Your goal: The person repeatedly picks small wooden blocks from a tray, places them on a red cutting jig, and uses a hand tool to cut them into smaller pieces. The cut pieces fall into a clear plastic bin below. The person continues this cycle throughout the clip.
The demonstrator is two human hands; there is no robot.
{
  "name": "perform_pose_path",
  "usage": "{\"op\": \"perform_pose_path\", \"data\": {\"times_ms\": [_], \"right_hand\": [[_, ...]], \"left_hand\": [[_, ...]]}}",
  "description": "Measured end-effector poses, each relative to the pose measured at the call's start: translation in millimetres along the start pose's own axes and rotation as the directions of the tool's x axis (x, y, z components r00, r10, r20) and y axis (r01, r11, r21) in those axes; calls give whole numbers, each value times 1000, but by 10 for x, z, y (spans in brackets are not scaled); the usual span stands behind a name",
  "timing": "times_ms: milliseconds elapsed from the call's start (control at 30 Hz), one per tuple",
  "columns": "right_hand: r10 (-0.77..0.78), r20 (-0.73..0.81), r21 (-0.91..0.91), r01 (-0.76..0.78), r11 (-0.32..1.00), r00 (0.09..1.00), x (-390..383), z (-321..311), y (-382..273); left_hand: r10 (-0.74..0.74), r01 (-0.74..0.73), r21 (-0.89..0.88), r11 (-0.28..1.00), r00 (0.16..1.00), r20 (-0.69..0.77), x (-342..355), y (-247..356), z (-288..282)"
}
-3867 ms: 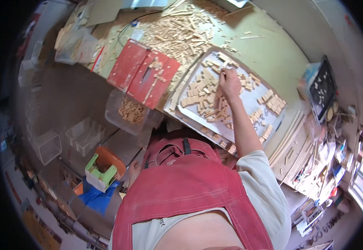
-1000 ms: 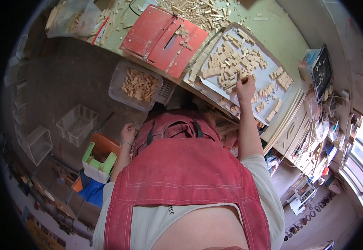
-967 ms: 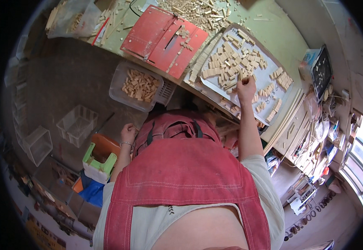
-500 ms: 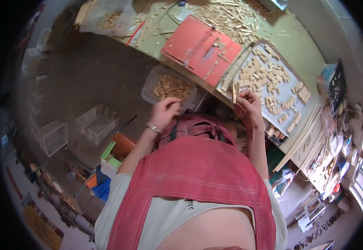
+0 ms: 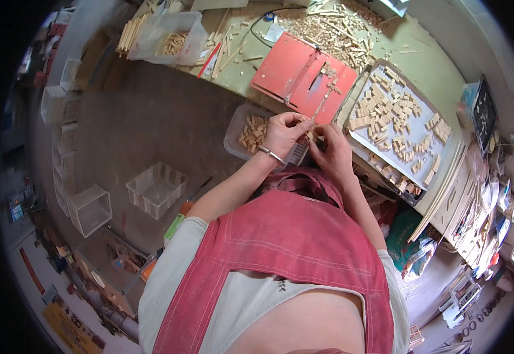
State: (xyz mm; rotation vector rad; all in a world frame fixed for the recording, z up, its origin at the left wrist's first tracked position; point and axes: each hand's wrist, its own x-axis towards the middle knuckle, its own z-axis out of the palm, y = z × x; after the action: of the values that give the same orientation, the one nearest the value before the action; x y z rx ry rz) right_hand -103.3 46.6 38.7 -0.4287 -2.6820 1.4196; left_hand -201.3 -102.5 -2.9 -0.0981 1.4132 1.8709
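My left hand (image 5: pixel 286 134) and my right hand (image 5: pixel 332 151) meet just in front of the bench edge, fingertips touching or nearly so. Between the right thumb and fingers is a small wooden piece (image 5: pixel 313 136), mostly covered by the fingers. The left thumb and fingertips are pinched together beside it; what they grip is hidden. Below the left hand stands a clear plastic bin (image 5: pixel 233 138) holding many small wooden blocks (image 5: pixel 252 131). Just beyond the hands, a red slotted plate (image 5: pixel 277 71) lies on the bench, with small wood bits along its right side.
Right of the plate, a tray (image 5: pixel 358 133) carries many wooden blocks (image 5: pixel 386 106). Offcuts (image 5: pixel 339 35) are heaped on the green bench (image 5: pixel 422 65) behind. Long wooden strips (image 5: pixel 437 197) lie at its right end. An plastic crate (image 5: pixel 156 192) sits on the floor at left.
My left hand has moved right and forward from above the bin to meet the right hand. The right hand has shifted slightly left and lower, bringing the wooden piece between both hands.
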Motion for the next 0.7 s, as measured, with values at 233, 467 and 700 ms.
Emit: {"op": "perform_pose_path", "data": {"times_ms": [233, 467, 700], "right_hand": [[-72, -163, -230, 33, 973, 984, 516, 200, 265], [26, -163, -315, -77, 946, 986, 696, 321, 336], [66, -171, -252, -108, 962, 983, 754, 485, 471]], "left_hand": [[247, -216, 176, 960, 952, -180, 179, 118, -116], [485, -375, 733, 568, 872, 69, 350, 334, -404], [399, -472, 845, 251, 846, 354, 673, 551, -346]]}}
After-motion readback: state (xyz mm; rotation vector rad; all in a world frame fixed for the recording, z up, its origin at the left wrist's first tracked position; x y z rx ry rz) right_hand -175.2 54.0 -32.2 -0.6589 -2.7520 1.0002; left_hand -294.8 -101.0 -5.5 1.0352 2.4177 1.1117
